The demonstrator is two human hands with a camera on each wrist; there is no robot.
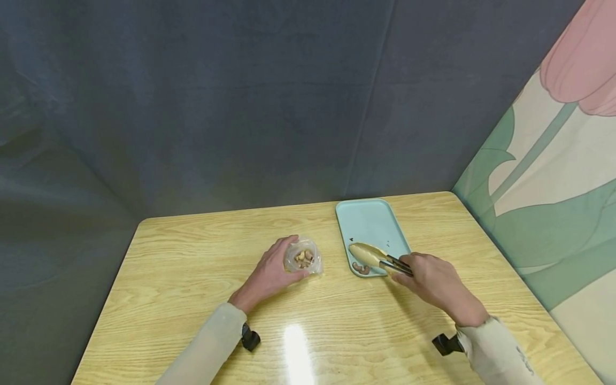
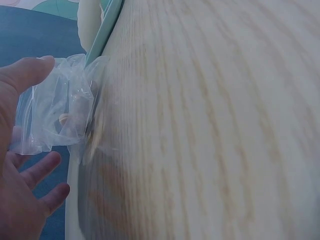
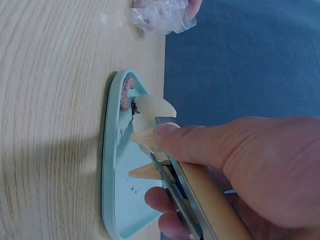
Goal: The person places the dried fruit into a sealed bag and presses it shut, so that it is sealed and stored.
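On the table stands a clear plastic bag (image 1: 316,263) with its mouth open upward and several cashews (image 1: 303,258) inside. My left hand (image 1: 276,267) holds the bag from its left side, thumb on the near side and fingers on the far side. With my right hand (image 1: 430,278) I grip a pair of tongs (image 3: 200,192), metal-armed with cream-coloured tips. The tips (image 1: 364,253) are over the near end of a light blue tray (image 1: 370,216). Close to them, a few brown-skinned cashews (image 1: 361,268) lie in the tray's near left corner.
Small dark crumbs (image 1: 351,239) are scattered on the tray. The wooden table (image 1: 192,267) ends at a dark curtain (image 1: 240,107) at the back. A flower-patterned curtain (image 1: 553,214) hangs along the right side.
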